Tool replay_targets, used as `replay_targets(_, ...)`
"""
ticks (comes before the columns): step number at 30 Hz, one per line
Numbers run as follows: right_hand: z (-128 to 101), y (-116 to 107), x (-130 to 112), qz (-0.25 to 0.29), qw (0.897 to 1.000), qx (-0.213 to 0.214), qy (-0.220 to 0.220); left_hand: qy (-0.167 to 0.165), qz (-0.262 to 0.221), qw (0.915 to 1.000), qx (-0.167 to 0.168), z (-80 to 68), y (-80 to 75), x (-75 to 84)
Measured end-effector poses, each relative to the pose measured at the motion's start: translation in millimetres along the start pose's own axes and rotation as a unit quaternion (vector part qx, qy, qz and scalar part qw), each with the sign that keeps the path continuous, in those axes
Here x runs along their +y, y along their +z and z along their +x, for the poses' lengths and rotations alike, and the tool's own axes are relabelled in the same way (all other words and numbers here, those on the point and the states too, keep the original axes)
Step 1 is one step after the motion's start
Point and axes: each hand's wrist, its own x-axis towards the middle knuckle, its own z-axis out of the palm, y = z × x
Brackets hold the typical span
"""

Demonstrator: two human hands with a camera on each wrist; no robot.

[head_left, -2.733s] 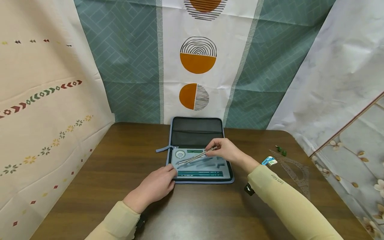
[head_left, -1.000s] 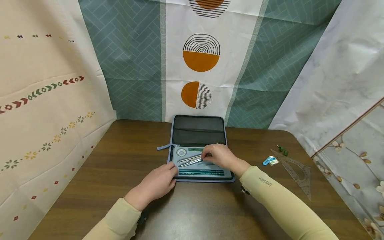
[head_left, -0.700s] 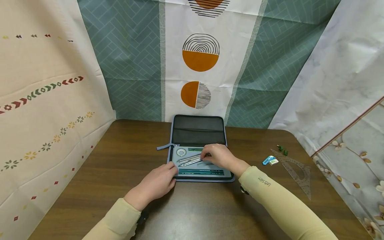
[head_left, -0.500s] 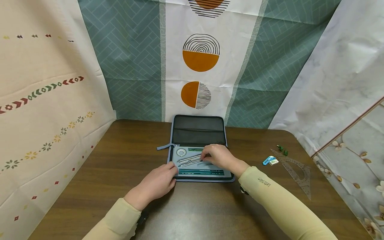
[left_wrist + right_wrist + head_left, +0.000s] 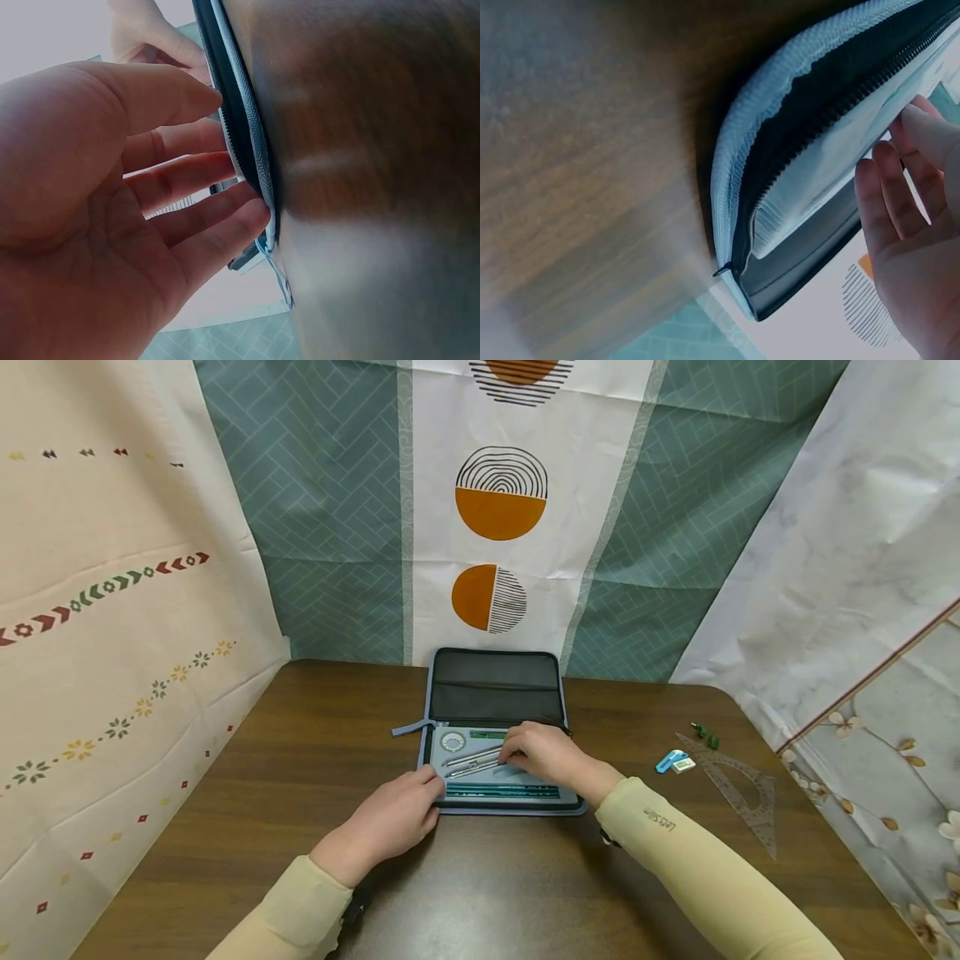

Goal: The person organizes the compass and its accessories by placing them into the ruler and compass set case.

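Observation:
In the head view, a blue zip case point(image 5: 495, 685) lies unzipped on the table, its black lid raised at the back. My right hand point(image 5: 547, 753) is over its grey tray, thumb and fingertips pinching the near end of a silver drawing compass point(image 5: 474, 767). A second slim silver tool point(image 5: 468, 758) lies just behind it. My left hand point(image 5: 397, 810) rests on the front left corner of the case; the left wrist view shows fairly straight fingers point(image 5: 225, 232) touching its zip edge. Green pencils point(image 5: 502, 792) and a round white piece point(image 5: 453, 742) sit in the tray.
To the right on the brown table point(image 5: 262, 793) are a blue-and-white eraser point(image 5: 675, 762), small green pieces point(image 5: 705, 737) and a clear set square point(image 5: 746, 793) with a protractor cut-out. Patterned cloth hangs behind and at both sides.
My right hand has lowered the compass from above the tray into it; over the last second it has barely shifted. My left hand stays at the case corner.

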Motion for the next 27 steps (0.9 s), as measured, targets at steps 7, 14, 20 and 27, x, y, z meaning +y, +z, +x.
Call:
replay_targets(7,-2.7,0.4,0.4,0.014,1.000,0.006,0.004,-0.004,-0.002,1.0000,-0.004,0.0,-0.3,0.7)
replay_targets(14,-9.4,-3.4,-0.7,0.039,0.999,0.015,0.002,0.003,0.003,1.0000,0.007,-0.1,0.6,-0.1)
replay_targets(20,-21.6,-7.9,3.4,0.025,0.999,0.023,0.008,0.023,0.014,0.9990,0.034,-1.3,2.3,-0.9)
replay_targets(27,-38.8,-13.1,12.9,0.015,0.999,0.034,0.028,0.027,0.012,0.9990,0.034,-1.2,4.4,-1.0)
